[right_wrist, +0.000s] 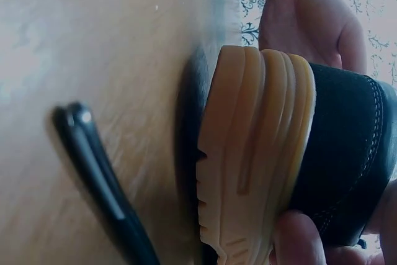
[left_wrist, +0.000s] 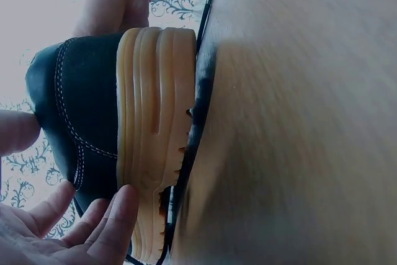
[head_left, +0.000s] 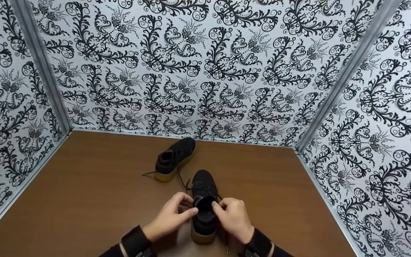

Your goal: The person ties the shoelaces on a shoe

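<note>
A black lace-up shoe (head_left: 202,180) with a tan sole (left_wrist: 155,116) stands on the wooden table, toe pointing away from me. My left hand (head_left: 171,214) holds its left side, the thumb at the collar and the other fingers against the outer upper. On the opposite side, my right hand (head_left: 236,216) pinches the collar, thumb at the inner edge and fingers outside. White double stitching runs along the heel in both wrist views. A dark lace end (right_wrist: 102,178) lies beside the sole in the right wrist view.
Farther back and to the left, the matching shoe (head_left: 182,151) rests on the table (head_left: 95,185) with a lace trailing from it. Walls (head_left: 177,71) with a black scroll pattern and grey corner posts close in the back and both sides.
</note>
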A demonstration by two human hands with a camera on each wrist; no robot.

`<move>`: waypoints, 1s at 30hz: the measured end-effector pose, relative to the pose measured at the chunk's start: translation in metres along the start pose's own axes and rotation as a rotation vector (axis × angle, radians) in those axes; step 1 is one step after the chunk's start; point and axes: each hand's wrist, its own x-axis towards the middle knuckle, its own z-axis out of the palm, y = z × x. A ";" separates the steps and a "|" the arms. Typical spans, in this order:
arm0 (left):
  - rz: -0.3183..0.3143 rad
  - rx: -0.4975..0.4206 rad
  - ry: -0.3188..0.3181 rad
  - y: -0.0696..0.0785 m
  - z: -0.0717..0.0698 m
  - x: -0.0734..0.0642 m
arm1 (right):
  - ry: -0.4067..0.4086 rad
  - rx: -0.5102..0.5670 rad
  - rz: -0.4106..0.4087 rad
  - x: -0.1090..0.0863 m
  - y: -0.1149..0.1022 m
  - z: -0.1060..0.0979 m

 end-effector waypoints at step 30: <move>0.136 0.228 0.082 -0.001 0.010 0.019 | -0.156 0.262 0.131 0.010 0.008 -0.013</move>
